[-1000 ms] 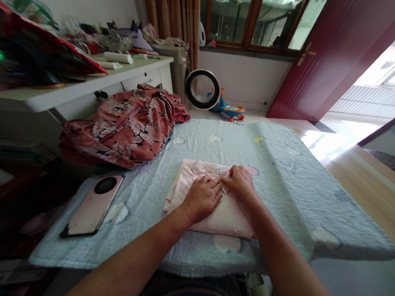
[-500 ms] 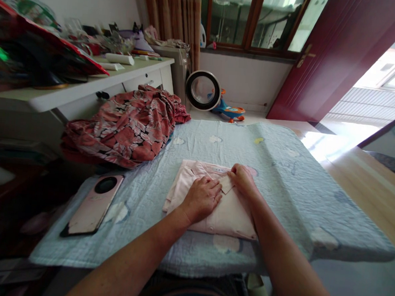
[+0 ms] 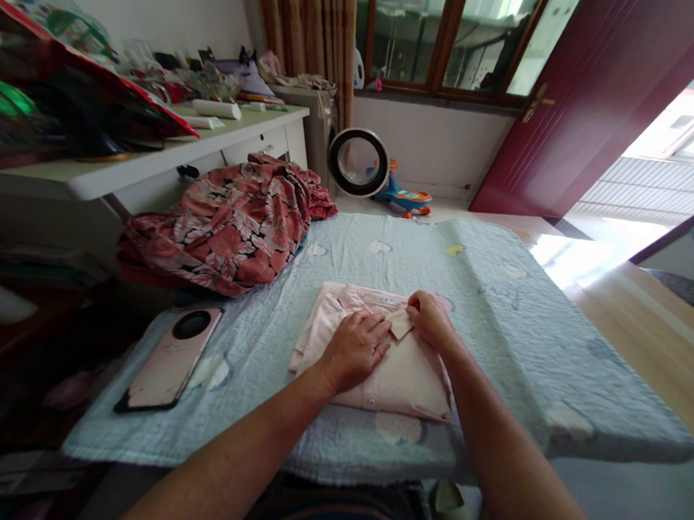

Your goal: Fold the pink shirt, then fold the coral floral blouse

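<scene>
Shirt: a pale pink folded shirt (image 3: 413, 379) is lying button side up in the near half of the surface, its neck edge facing away from the person.
Weight and feel: it is looking light, soft and thin, so nothing is seeming fragile, though the loose layers are probably going to slip apart under a one-sided pull.
Collar: the collar tip (image 3: 402, 325) is sticking out between the hands and appearing slightly stiffer than the body.
Best hold: the folded side edges are offering the safest grip, with a palm supporting from beneath; the collar is suiting only a light pinch.
Left hand: the left hand (image 3: 355, 349) is resting palm down on the shirt front, its fingers lying extended, grasping nothing.
Right hand: the right hand (image 3: 429, 317) is pinching the collar's edge between its fingers.
Cover: a pale blue quilted cover (image 3: 497, 326) is spreading under the shirt, its texture probably giving some grip.
Phone: a pink phone (image 3: 164, 366) is lying to the left, well apart.
Floral cloth: a red floral cloth (image 3: 236, 228) is sitting bunched beyond the phone.
</scene>
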`<action>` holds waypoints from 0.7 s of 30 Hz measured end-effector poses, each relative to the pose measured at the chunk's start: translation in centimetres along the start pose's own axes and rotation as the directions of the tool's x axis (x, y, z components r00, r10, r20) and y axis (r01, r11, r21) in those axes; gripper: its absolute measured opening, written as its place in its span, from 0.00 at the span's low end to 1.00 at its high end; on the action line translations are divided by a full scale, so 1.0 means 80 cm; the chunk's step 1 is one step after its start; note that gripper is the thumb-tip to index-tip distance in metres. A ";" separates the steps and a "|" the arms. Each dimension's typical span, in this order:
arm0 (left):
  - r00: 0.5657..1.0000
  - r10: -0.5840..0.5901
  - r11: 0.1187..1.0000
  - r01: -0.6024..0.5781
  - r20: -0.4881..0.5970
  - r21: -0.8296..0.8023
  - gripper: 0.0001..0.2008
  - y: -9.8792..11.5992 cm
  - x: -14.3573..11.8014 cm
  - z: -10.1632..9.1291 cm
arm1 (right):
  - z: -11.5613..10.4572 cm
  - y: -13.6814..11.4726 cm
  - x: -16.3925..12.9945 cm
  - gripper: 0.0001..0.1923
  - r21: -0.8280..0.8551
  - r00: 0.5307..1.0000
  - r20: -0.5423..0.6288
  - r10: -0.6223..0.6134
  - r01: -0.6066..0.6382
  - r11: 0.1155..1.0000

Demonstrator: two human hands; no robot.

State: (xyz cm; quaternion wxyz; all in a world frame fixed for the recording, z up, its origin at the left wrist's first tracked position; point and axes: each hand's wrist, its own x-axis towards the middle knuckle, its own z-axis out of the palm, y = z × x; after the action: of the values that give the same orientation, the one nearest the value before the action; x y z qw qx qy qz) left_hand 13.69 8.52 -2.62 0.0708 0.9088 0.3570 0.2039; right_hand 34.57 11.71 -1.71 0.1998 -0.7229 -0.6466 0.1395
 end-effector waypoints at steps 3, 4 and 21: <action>0.998 -0.030 0.997 0.025 -0.062 -0.077 0.19 -0.007 -0.001 -0.008 | -0.013 -0.017 -0.016 0.07 -0.048 0.999 0.001 -0.044 0.044 0.998; 0.996 -0.048 0.995 0.041 -0.079 -0.089 0.18 -0.012 -0.001 -0.011 | -0.016 -0.024 -0.025 0.08 -0.063 0.997 -0.014 -0.076 0.075 0.995; 0.902 -0.430 0.888 0.429 0.032 -0.168 0.18 -0.117 -0.017 -0.059 | -0.003 -0.036 -0.099 0.18 0.052 0.936 -0.042 -0.349 0.351 0.935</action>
State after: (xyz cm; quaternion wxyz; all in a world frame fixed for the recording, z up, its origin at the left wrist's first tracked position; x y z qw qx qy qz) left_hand 4.98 14.35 -1.32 0.1908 0.7972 0.5304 0.2161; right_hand 31.19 4.09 -0.59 0.2529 -0.5923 -0.7572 0.1092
